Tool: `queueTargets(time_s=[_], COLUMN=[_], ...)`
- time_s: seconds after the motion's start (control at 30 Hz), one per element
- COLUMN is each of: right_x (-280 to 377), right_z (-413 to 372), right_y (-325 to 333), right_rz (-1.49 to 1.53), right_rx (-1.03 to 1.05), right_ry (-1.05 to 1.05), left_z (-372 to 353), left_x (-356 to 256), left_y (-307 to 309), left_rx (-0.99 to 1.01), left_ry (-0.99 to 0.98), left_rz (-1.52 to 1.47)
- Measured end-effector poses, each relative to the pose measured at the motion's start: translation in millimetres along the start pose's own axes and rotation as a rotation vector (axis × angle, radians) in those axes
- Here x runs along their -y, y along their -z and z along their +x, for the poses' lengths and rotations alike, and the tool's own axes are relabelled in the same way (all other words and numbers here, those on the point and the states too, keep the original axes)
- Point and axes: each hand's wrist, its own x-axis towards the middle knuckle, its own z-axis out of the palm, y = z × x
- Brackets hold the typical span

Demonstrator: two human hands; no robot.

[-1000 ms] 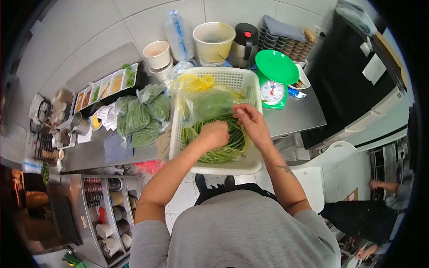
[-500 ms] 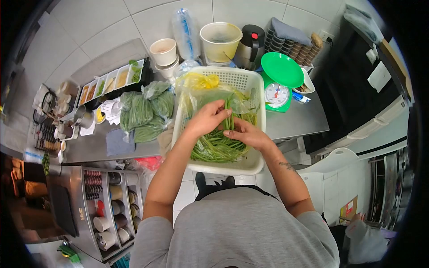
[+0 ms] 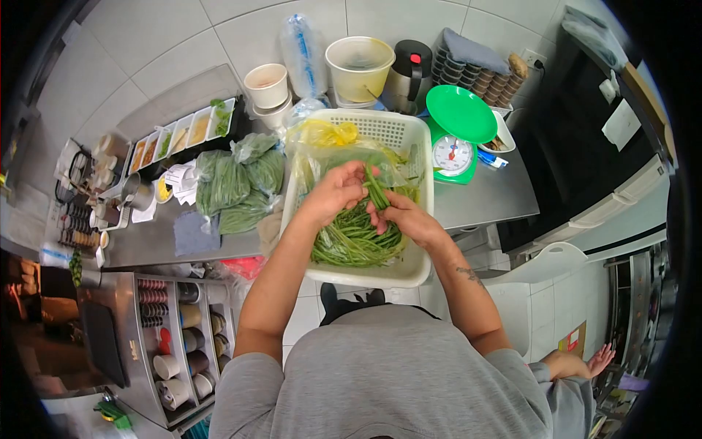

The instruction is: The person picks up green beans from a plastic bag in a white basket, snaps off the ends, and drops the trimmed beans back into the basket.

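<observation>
Beans (image 3: 351, 241) gathered in the white basket (image 3: 365, 276).
Since half a second ago the right hand (image 3: 406, 219) has risen to meet the left hand (image 3: 335, 192); both now grasp one small bunch (image 3: 376, 194) above the pile.

Basket (image 3: 413, 272) takes the worktop front at centre; its walls close all four sides, so entry is from above only. A plastic bag (image 3: 325, 146) crowds its far half. The left hand (image 3: 336, 192) and right hand (image 3: 402, 216) fill the middle, over the beans (image 3: 351, 245). Bagged greens (image 3: 234, 186) block the left flank. The scale (image 3: 453, 135) blocks the right rear. Bare worktop (image 3: 490, 194) lies open right of the basket.
</observation>
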Motion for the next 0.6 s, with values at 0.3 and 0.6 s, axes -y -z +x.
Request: queueTargets(time_s=[0.3,0.6], right_x=[3,1], right_z=[-2,0], right_y=[-4,-3], right_rz=[-0.003,-0.049], right_rx=[-0.103,-0.101], right_ry=[-0.019,0.039], left_z=[3,7], left_x=[2,11], left_y=[-10,-12], left_rx=[-0.110,-0.098], left_ry=[-0.035,-0.070], left_rz=[0.034,-0.061])
